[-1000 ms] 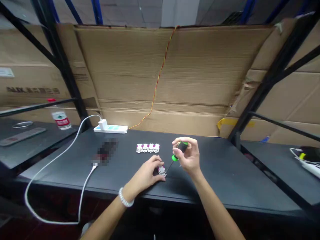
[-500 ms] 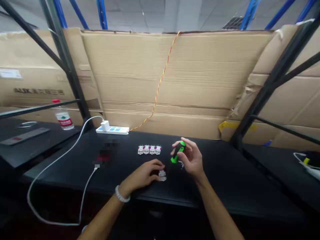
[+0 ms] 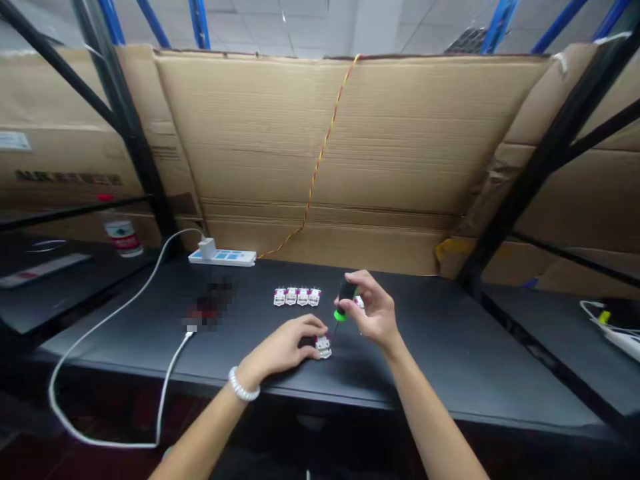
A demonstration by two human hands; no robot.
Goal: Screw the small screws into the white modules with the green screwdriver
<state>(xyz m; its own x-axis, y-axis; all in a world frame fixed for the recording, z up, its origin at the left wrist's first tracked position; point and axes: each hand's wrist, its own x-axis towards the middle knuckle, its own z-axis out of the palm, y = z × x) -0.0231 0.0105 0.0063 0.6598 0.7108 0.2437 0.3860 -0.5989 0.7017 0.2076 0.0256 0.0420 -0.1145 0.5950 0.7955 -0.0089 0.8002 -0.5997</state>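
Observation:
Near the table's front edge, my left hand (image 3: pixel 287 345) pinches a small white and purple part (image 3: pixel 323 347) between thumb and fingers, against the black surface. A screwdriver (image 3: pixel 345 297) with a black and green handle is gripped in my right hand (image 3: pixel 373 312). Its thin shaft slants down, with the tip close beside the part; whether they touch I cannot tell. Several similar white and purple parts (image 3: pixel 297 297) stand in a row beyond my left hand. Another white piece (image 3: pixel 359 303) shows partly behind my right fingers.
A white power strip (image 3: pixel 223 257) with a plugged-in charger lies at the back left, its white cable (image 3: pixel 107 303) looping over the table edge. A blurred-out object (image 3: pixel 207 303) sits left of my hands. Cardboard (image 3: pixel 250 147) walls the back; a bottle (image 3: pixel 123 230) stands far left.
My right hand has turned the screwdriver from a raised, tilted pose to pointing downward, its shaft now by the part. My left hand has kept its grip. The view has shifted slightly.

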